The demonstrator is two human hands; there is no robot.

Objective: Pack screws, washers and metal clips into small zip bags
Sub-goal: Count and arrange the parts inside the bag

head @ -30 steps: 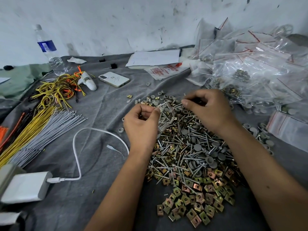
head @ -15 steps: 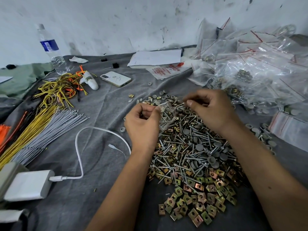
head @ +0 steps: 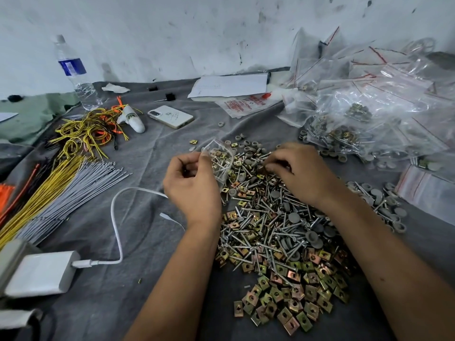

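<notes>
Left hand point(head: 193, 187) pinches part-filled zip bag point(head: 219, 159) by its mouth; right hand point(head: 299, 172), fingers curled, picks in screw pile point(head: 268, 217), catch unclear. Risk: loose pinch tips bag, contents spill back.

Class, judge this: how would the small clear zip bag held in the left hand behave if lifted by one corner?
The small clear zip bag probably sags; its thin film looks crumpled. With screws and clips inside, it likely feels heavy for its size. Screw points might poke the film.
</notes>
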